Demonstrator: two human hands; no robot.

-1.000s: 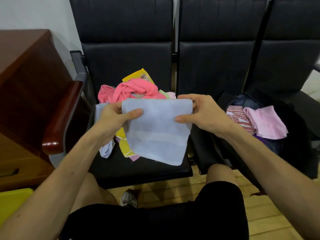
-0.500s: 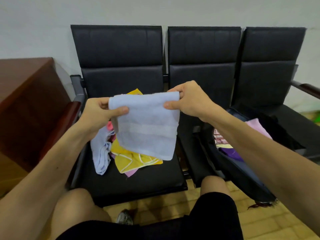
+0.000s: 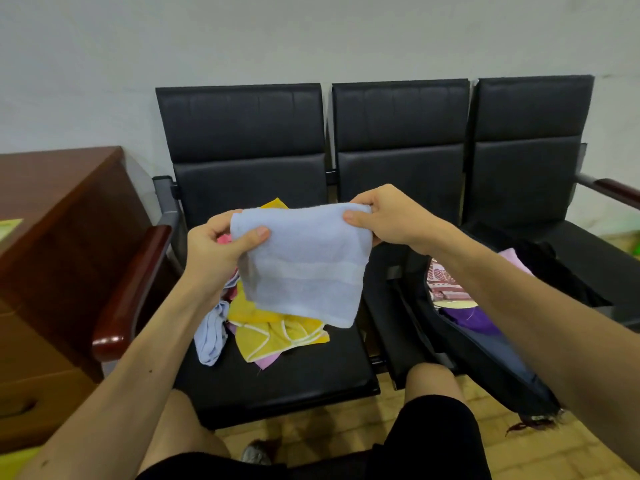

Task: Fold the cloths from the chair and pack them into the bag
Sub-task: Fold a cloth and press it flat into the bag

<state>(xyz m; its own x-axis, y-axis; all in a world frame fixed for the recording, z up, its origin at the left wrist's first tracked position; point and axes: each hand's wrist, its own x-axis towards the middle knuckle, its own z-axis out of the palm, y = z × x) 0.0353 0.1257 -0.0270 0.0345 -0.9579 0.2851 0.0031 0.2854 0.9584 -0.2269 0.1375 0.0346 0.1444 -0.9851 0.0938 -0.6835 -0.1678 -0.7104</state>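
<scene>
**Light blue towel (image 3: 304, 271) held up mid-fold over a chair (image 3: 277, 372) of loose cloths**

The view looks down from the person's own head. The left hand (image 3: 221, 247) and the right hand (image 3: 384, 220) each pinch a top corner of the light blue towel between thumb and curled fingers. They hold it in the air above the chair, clear of the seat. The towel appears to be doubled over once, and its lower edge slants down to the right.

On the seat behind and below it lies an unfolded heap. It includes a yellow cloth (image 3: 273, 330) with white trim and a pale blue cloth (image 3: 211, 334) drooping toward the seat's left side. A scrap of pink cloth (image 3: 224, 239) shows by the left hand.

To the right, on the neighbouring seats of the same row, leans an open dark bag (image 3: 485, 358). Inside it are a red-and-white patterned cloth (image 3: 446, 285), a purple cloth (image 3: 474, 320) and a pale pink cloth (image 3: 512, 258). A wooden cabinet (image 3: 62, 237) stands at far left.

The task looks partway done. A few cloths are already packed, this towel seems only half folded and is not yet in the bag, and at least three more cloths wait on the chair.
</scene>
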